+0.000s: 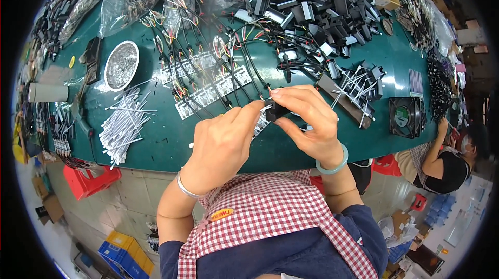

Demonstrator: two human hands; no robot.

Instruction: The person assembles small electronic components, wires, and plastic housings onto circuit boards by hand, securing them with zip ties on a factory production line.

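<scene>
In front of my apron, a small black plastic housing (274, 112) is gripped between the thumb and fingers of my right hand (311, 118). My left hand (224, 134) is closed, its fingertips meeting the housing's left side; what they pinch is hidden. Black cables (251, 66) run down to my fingers. Part of a white circuit board (260, 126) shows just below the housing. To the left of my fingertips lie strips of white circuit boards (214, 92) with black cables and coloured wire ends attached.
A big heap of black housings (332, 11) covers the far right. White cable ties lie in a pile (125, 125) at left, near a silvery bowl (121, 66). More ties lie over a brown bar (345, 101). A black fan (406, 117) stands right; a co-worker (442, 167) sits beyond.
</scene>
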